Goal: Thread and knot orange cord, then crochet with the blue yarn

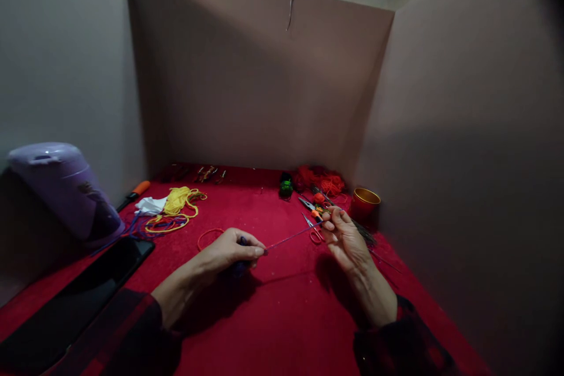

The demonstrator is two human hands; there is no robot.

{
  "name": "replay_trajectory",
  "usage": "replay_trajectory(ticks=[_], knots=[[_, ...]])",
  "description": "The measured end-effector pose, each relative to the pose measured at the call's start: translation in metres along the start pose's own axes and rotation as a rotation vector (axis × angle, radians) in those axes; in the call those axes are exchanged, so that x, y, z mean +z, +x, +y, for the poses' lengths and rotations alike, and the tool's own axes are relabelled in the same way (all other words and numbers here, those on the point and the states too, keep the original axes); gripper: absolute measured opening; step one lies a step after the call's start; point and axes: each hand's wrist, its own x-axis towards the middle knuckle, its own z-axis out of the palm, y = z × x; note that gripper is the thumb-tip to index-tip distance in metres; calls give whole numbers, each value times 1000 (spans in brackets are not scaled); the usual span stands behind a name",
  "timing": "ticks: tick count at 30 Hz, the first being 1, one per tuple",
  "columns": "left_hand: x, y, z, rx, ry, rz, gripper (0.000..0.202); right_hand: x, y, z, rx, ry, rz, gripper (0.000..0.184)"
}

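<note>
A thin cord [293,236], pinkish near the left end and bluish-purple toward the right, stretches taut between my hands above the red cloth. My left hand [235,248] pinches one end between thumb and forefinger. A dark blue bundle of thread [238,268] hangs beneath its curled fingers, partly hidden. At the other end my right hand [346,239] is turned palm inward, thumb and finger closed on the cord, held higher than the left. A loop of red cord [207,235] lies on the cloth behind my left wrist. Scissors [314,235] with red handles lie just beyond my right hand.
Pliers [307,204], a green thread ball [286,187], tangled red yarn [324,181] and a gold-rimmed red cup [366,196] stand at the back right. At left are yellow cord [180,200], a white cloth [151,205], a purple container [66,188] and a black phone [79,299]. Panels enclose the table.
</note>
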Motion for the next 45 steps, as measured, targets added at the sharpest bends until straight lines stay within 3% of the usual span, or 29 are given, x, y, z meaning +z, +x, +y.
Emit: replay_trajectory(ticks=[4, 7, 12, 14, 22, 27, 31, 33, 38, 45], knots=[[-1, -1, 0, -35, 71, -54, 24, -3, 4, 1, -20, 7, 37, 27], [-1, 3, -5, -23, 200, 1, 24, -7, 7, -1, -47, 18, 59, 23], [-11, 7, -13, 310, 673, 168, 24, -10, 8, -5, -83, 48, 63, 23], [-17, 6, -13, 369, 841, 218, 23, -11, 6, -8, -99, 64, 66, 24], [-19, 2, -2, 329, 1129, 228, 19, -10, 2, -11, -100, 72, 81, 25], [-21, 1, 5, 391, 803, 353, 14, -11, 3, -11, -93, 80, 86, 21], [-23, 0, 7, 287, 261, 239, 15, -12, 3, -11, -86, 90, 88, 27], [-24, 1, 7, 242, 95, 194, 20, -14, 4, -11, -93, 95, 95, 27], [-29, 2, 6, 184, 93, 201, 29, -23, 12, -12, -131, 111, 148, 23], [-42, 0, 8, 189, 322, 144, 43, -41, 27, -27, -205, 129, 294, 12]])
